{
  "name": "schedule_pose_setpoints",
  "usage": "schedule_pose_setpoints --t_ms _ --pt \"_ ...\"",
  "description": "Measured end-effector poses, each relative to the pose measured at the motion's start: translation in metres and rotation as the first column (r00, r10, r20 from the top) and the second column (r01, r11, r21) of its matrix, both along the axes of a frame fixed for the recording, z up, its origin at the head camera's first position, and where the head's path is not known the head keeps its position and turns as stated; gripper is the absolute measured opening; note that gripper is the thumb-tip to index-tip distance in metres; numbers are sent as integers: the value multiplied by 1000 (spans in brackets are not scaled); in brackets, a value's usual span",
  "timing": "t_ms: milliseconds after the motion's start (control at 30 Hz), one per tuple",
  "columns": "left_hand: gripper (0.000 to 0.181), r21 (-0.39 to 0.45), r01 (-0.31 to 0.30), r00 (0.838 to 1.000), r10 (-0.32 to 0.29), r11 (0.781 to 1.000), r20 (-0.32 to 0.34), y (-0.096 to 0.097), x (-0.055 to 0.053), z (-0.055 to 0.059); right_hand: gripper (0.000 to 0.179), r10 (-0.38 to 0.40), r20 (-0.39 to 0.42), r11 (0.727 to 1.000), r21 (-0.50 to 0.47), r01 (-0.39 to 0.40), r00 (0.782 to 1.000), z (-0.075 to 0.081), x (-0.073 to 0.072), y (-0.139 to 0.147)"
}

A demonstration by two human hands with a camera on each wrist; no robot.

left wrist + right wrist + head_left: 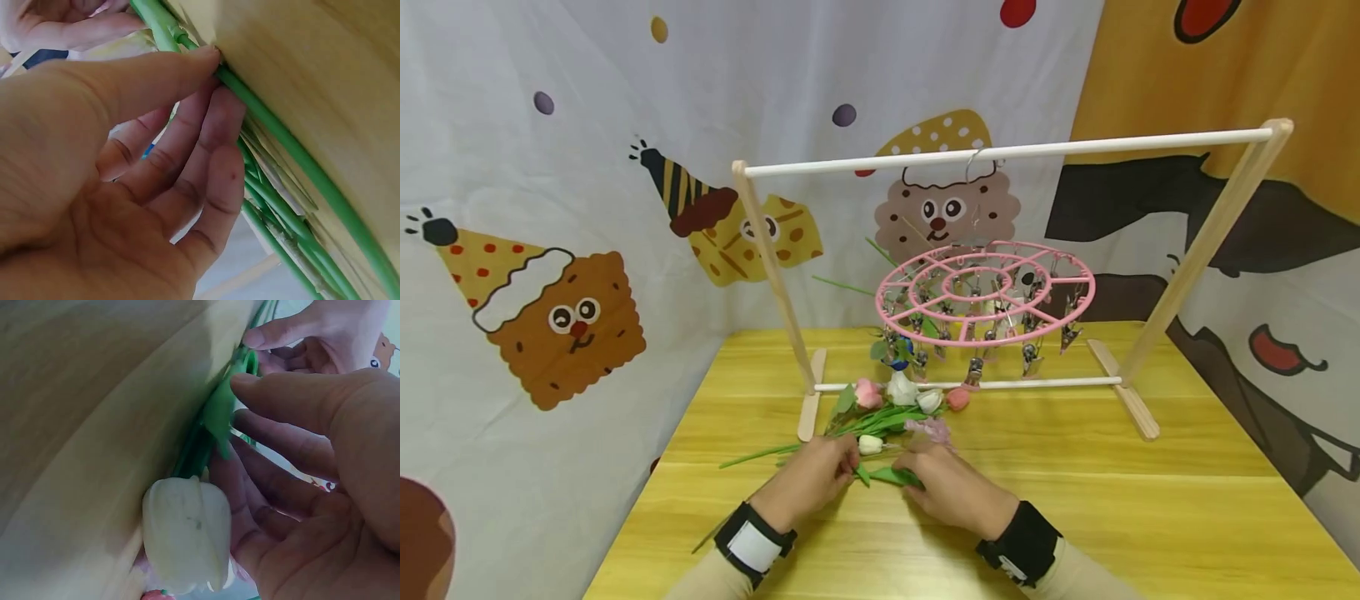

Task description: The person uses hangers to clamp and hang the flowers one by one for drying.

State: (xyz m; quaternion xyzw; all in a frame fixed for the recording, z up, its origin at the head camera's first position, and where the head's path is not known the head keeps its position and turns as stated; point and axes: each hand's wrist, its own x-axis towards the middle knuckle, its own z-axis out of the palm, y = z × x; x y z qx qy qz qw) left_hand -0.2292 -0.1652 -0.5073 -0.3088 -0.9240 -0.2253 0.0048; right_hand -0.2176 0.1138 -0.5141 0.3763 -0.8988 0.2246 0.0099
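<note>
An artificial white tulip (186, 531) lies along the table, its head below my right hand in the right wrist view. My left hand (822, 468) pinches its green stem (306, 159) between thumb and fingertips. My right hand (957, 487) holds the tulip by its green leaf (219, 409), thumb on one side and fingers curved behind. In the head view the right hand hides this tulip's head. Just beyond the hands lie another white tulip (871, 445), a pale purple flower (931, 430), a pink rose (868, 393) and more white blooms (901, 388).
Behind the flowers stands a wooden rack (775, 275) with a white top bar (1045, 150). From it hangs a round pink clip hanger (985, 337) with several metal clips (975, 371). A blue flower (898, 354) shows beneath the hanger. Patterned cloth (700, 83) surrounds the wooden table (1075, 500).
</note>
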Motion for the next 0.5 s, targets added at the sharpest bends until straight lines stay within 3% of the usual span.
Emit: schedule_pose_setpoints --t_ms 167,300,500 --pt "22 40 48 999 -47 998 -7 0 2 -1 30 -33 -74 999 33 35 997 -2 3 1" --pt "20 121 69 998 -69 990 -1 1 3 6 33 -66 -115 997 40 71 991 -1 6 5" --pt "17 158 105 991 -90 982 -98 2 4 24 32 -92 -149 996 -14 91 985 11 12 11"
